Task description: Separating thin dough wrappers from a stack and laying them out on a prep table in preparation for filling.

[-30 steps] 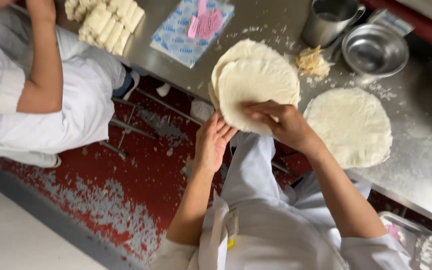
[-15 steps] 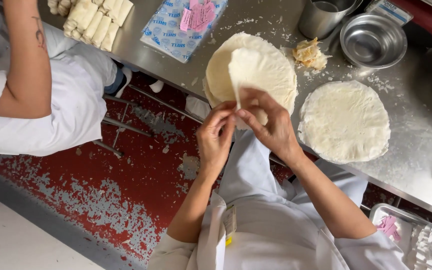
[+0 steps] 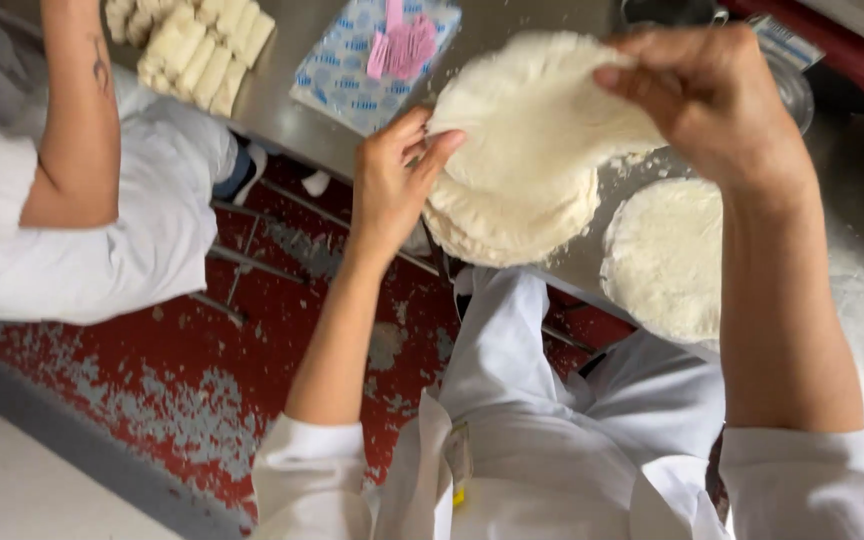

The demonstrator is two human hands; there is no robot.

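A thin round dough sheet (image 3: 542, 110) is lifted off a stack of dough rounds (image 3: 512, 220) at the edge of the steel table (image 3: 282, 110). My left hand (image 3: 392, 180) grips the sheet's left edge with its fingertips. My right hand (image 3: 707, 95) pinches the sheet's right edge, higher up. A single flat dough round (image 3: 667, 260) lies on the floured table to the right of the stack, under my right forearm.
A co-worker in white stands at the left, their forearm (image 3: 77, 110) near a pile of pale dough pieces (image 3: 192, 45). A blue patterned packet (image 3: 352, 70) with a pink item (image 3: 402, 45) lies on the table. Below is a worn red floor (image 3: 282, 330).
Both hands have raised the top dough sheet off the stack and spread it wide; my right hand moved up and right. The view has closed in on the table.
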